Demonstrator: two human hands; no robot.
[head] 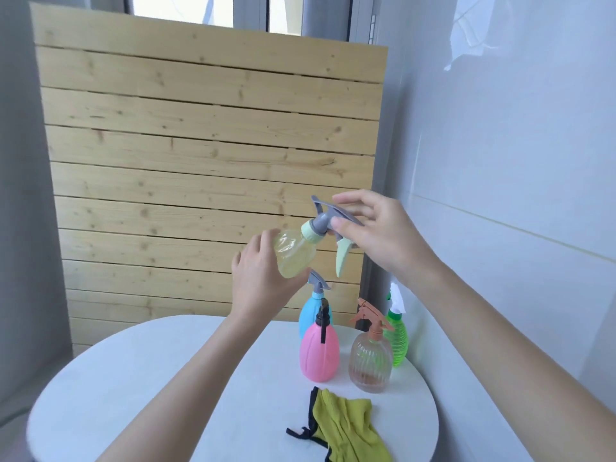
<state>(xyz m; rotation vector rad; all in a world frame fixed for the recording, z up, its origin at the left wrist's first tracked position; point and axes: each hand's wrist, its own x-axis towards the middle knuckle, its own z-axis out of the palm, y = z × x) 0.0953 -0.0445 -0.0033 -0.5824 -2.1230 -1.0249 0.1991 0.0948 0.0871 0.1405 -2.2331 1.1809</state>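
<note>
**Two hands on a tilted spray bottle above a white table**

A person holds a yellow spray bottle (293,253) in the air above a round white table (133,378), tipped so its neck points up and to the right. The left hand (263,285) wraps the bottle's see-through belly from below, fingers curled round it. The right hand (380,231) closes over the gray spray head (325,216), thumb against its neck and fingers arched over the top.

The thin plastic body looks light, smooth and likely to dent under a hard squeeze. The ridged pale-green collar (311,231) and stiff head appear the surest places to grip, clear of the hanging trigger (342,261).

On the table stand pink (319,355), blue (308,315), clear (370,361) and green (398,341) bottles, and near them lies a yellow-green cloth (346,425).
</note>
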